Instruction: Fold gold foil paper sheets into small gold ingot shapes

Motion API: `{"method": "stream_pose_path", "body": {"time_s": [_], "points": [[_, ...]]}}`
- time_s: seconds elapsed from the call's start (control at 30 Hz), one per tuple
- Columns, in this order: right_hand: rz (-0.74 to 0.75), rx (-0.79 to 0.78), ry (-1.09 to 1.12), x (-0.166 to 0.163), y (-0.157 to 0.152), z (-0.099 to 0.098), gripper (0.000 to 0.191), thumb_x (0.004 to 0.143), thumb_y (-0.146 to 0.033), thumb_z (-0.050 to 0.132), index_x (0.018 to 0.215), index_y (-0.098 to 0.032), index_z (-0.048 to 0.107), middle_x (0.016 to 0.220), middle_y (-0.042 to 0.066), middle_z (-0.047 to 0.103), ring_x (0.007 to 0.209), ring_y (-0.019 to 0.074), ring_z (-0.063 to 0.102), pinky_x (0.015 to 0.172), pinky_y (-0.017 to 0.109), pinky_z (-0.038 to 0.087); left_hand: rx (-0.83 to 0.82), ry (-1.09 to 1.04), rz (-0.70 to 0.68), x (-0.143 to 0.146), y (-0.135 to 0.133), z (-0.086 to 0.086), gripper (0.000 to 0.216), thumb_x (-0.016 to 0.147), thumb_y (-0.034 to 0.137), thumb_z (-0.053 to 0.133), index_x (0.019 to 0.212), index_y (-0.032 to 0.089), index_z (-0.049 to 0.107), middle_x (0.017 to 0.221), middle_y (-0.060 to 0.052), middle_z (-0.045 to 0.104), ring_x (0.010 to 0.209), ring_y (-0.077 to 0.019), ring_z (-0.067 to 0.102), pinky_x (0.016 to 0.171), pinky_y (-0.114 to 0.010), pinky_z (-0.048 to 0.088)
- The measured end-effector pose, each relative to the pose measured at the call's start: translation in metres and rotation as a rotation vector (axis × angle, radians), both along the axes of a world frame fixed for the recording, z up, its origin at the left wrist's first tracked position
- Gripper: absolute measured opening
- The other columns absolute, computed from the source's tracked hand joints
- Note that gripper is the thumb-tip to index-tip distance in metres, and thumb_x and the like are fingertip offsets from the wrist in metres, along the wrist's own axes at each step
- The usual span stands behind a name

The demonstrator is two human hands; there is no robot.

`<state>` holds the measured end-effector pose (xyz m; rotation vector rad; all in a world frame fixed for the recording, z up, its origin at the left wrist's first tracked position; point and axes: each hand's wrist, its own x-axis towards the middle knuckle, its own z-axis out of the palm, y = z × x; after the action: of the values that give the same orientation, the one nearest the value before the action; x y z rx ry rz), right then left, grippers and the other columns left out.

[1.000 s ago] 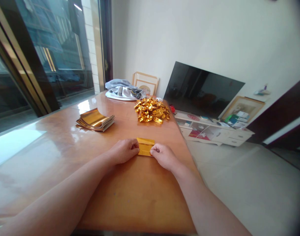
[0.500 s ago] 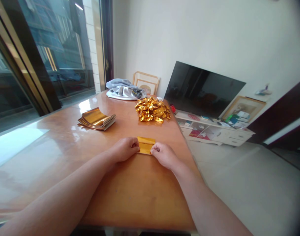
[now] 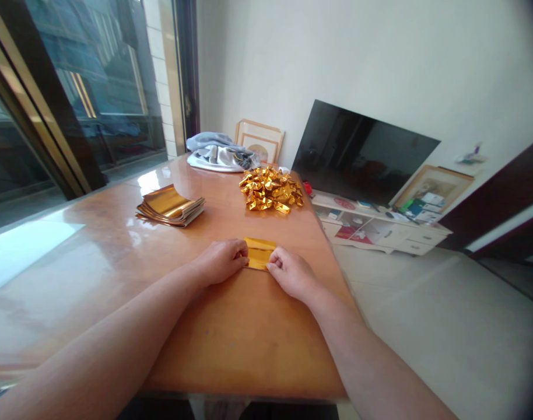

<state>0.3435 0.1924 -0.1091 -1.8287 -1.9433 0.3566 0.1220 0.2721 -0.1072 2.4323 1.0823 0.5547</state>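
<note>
We pinch the gold sheet [image 3: 260, 255] at its sides between the curled left hand [image 3: 223, 261] and right hand [image 3: 291, 273]; it lies on the table [image 3: 240, 350], nearer the right edge than the left. Tabletop stretches toward us to the front edge, and ahead to the gold stack [image 3: 168, 205] and folded pile [image 3: 270, 191]. Since the earlier frame, our view tips slightly downward; our grip stays.

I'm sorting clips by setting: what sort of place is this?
Probably a home living room: there is a large, flat black television, a long, low white drawer cabinet and a rectangular, brown-framed picture beside the television.
</note>
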Motion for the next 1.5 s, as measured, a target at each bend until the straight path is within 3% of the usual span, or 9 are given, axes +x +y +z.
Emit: {"method": "stream_pose_path", "body": {"time_s": [0.6, 0.97, 1.13, 1.23, 1.5], "points": [[-0.017, -0.012, -0.003, 0.0, 0.002, 0.002, 0.01, 0.09, -0.032, 0.058, 0.084, -0.024, 0.06, 0.081, -0.001, 0.067, 0.07, 0.0148, 0.056, 0.057, 0.024, 0.03, -0.066, 0.003, -0.077, -0.005, 0.004, 0.001, 0.013, 0.083, 0.029, 0.054, 0.086, 0.02, 0.064, 0.082, -0.001, 0.066, 0.07, -0.0159, 0.058, 0.062, -0.025, 0.039], [-0.038, -0.011, -0.038, -0.003, 0.0, 0.006, 0.009, 0.09, -0.03, 0.057, 0.084, -0.024, 0.059, 0.082, 0.0, 0.068, 0.07, 0.0149, 0.056, 0.057, 0.025, 0.029, 0.043, 0.053, -0.069, -0.004, -0.001, 0.001, 0.011, 0.087, 0.026, 0.052, 0.087, 0.022, 0.062, 0.09, -0.003, 0.066, 0.077, -0.0185, 0.059, 0.069, -0.028, 0.041], [-0.017, 0.014, -0.053, -0.003, -0.001, 0.005, 0.009, 0.091, -0.031, 0.058, 0.086, -0.024, 0.059, 0.083, 0.0, 0.068, 0.072, 0.015, 0.057, 0.059, 0.025, 0.03, 0.223, 0.089, -0.069, -0.003, -0.007, 0.004, 0.015, 0.088, 0.026, 0.054, 0.1, 0.025, 0.063, 0.102, -0.005, 0.063, 0.094, -0.0237, 0.058, 0.08, -0.033, 0.04], [-0.01, 0.021, -0.045, -0.003, 0.0, 0.002, 0.008, 0.091, -0.032, 0.058, 0.088, -0.025, 0.059, 0.084, -0.001, 0.068, 0.073, 0.015, 0.058, 0.06, 0.025, 0.03, 0.307, 0.108, -0.114, -0.001, -0.012, 0.008, 0.019, 0.09, 0.022, 0.053, 0.104, 0.027, 0.065, 0.105, -0.007, 0.061, 0.098, -0.0254, 0.057, 0.084, -0.036, 0.038], [-0.001, 0.005, -0.029, 0.0, 0.002, 0.0, 0.008, 0.09, -0.031, 0.058, 0.088, -0.024, 0.059, 0.082, -0.001, 0.067, 0.071, 0.0149, 0.057, 0.059, 0.024, 0.03, 0.398, 0.19, -0.291, 0.004, -0.017, 0.012, 0.02, 0.093, 0.022, 0.056, 0.1, 0.029, 0.074, 0.094, -0.006, 0.059, 0.087, -0.0216, 0.056, 0.077, -0.034, 0.037]]}}
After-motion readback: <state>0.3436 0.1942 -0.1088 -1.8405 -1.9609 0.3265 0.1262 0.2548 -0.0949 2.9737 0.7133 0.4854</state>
